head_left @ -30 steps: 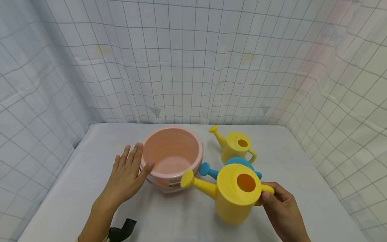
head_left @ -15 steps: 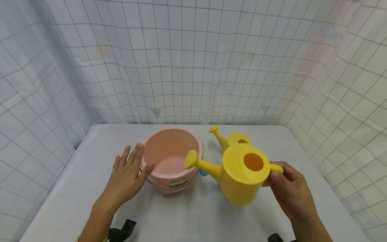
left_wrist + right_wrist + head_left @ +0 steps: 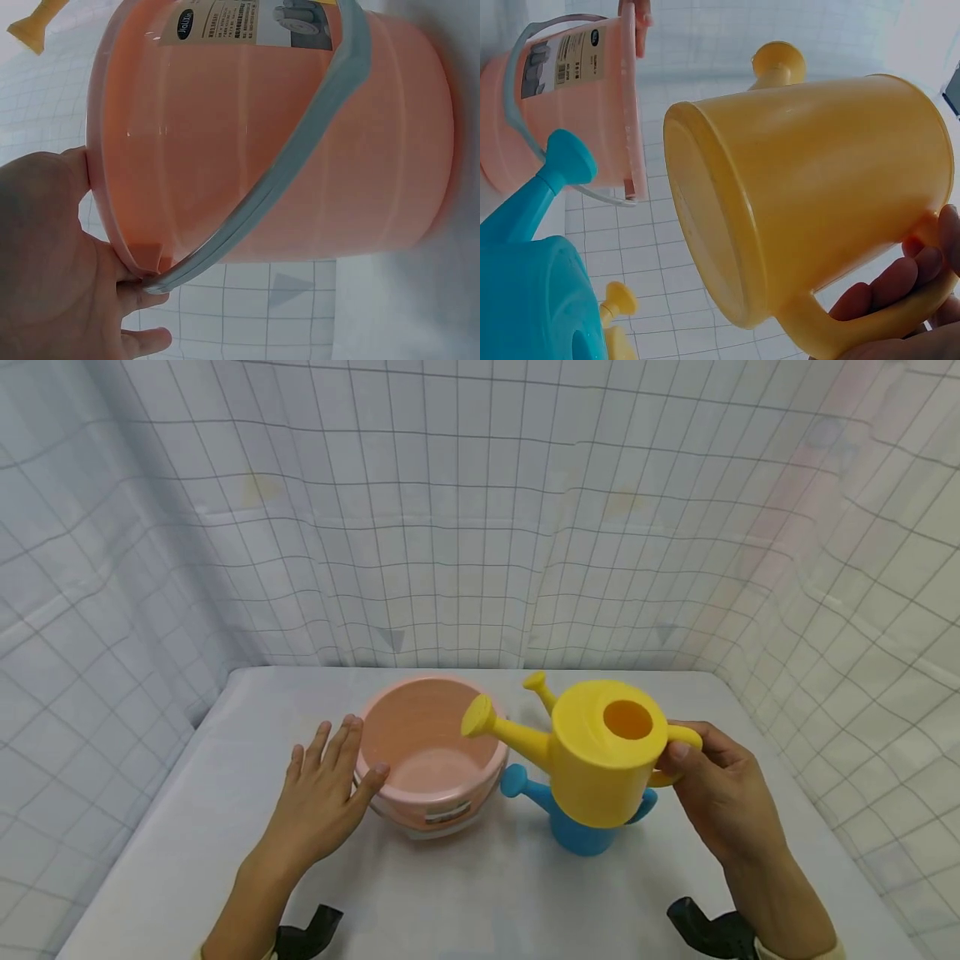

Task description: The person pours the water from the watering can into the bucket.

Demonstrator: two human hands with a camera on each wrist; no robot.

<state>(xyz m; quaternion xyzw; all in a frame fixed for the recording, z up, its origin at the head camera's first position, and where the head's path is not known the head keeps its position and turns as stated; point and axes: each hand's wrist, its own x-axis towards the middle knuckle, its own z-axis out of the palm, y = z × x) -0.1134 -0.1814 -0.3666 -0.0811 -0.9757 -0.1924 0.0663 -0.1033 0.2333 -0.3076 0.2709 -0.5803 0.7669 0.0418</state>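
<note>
A yellow watering can [image 3: 600, 777] is held up by its handle in my right hand [image 3: 723, 789]; in the right wrist view the fingers [image 3: 900, 285] curl through that handle. Its spout points left and overlaps the rim of a pink bucket [image 3: 431, 797] in the head view. My left hand [image 3: 318, 802] rests at the bucket's left rim, fingers straight, thumb over the near edge. The left wrist view shows the bucket's grey handle [image 3: 277, 180] hanging down its side. Partly hidden below the raised can stands a blue watering can [image 3: 581, 835].
A second, smaller yellow watering can [image 3: 540, 687] stands behind the raised one, mostly hidden. All stand on a white-covered table [image 3: 480, 910]. Grid-patterned curtains [image 3: 480, 527] enclose the back and both sides.
My right hand has lifted the yellow watering can up and away from me, uncovering the blue can and hiding the rear yellow one. The left hand stays at the bucket rim.
</note>
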